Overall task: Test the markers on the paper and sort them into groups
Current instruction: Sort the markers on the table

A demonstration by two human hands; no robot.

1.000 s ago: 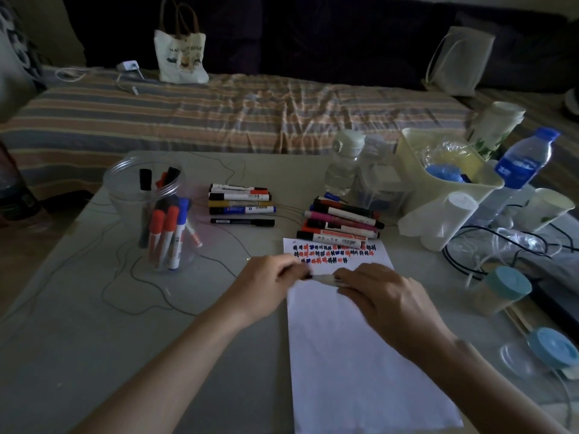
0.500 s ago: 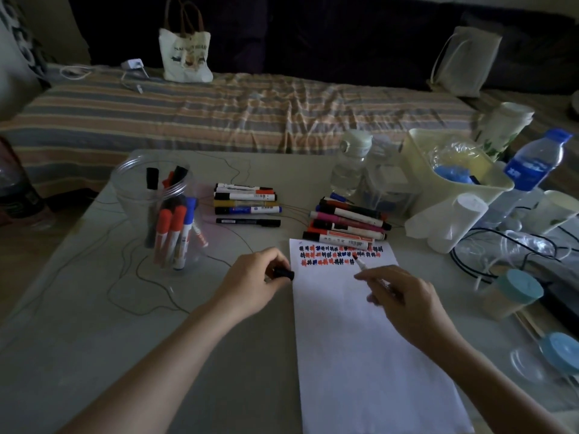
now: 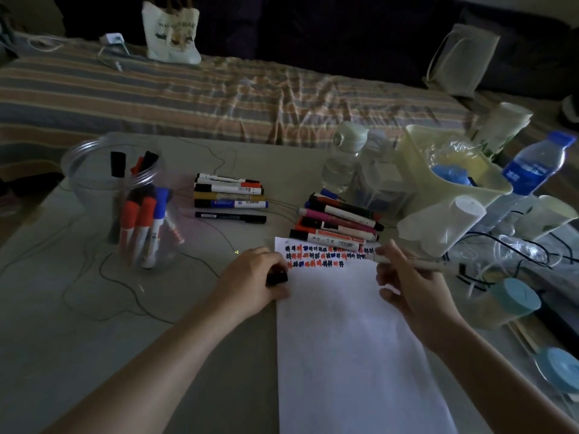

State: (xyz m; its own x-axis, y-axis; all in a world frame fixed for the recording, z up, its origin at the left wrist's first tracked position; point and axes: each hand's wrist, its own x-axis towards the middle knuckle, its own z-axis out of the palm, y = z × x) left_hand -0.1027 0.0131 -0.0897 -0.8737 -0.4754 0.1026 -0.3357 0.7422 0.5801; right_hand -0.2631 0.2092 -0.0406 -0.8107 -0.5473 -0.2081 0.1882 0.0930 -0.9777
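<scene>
A white paper (image 3: pixel 351 339) lies on the table with rows of red, blue and black test marks (image 3: pixel 316 256) near its top edge. My right hand (image 3: pixel 410 289) pinches an uncapped marker (image 3: pixel 413 264), its tip near the right end of the marks. My left hand (image 3: pixel 250 280) rests at the paper's left edge and grips a black cap (image 3: pixel 276 278). One marker group (image 3: pixel 228 195) lies left of centre, another marker group (image 3: pixel 338 223) just above the paper. A clear jar (image 3: pixel 125 198) at the left holds several more markers.
At the right stand water bottles (image 3: pixel 344 158), a pale yellow bin (image 3: pixel 451 170), white cups (image 3: pixel 445 223), blue-lidded containers (image 3: pixel 507 305) and black cables (image 3: pixel 513 255). Thin wires cross the table on the left. Beyond the table lies a striped bed with a tote bag (image 3: pixel 170 32).
My hands pulled the cap off the marker. The left hand moved left with the cap. The right hand brought the marker tip up to the right end of the marks.
</scene>
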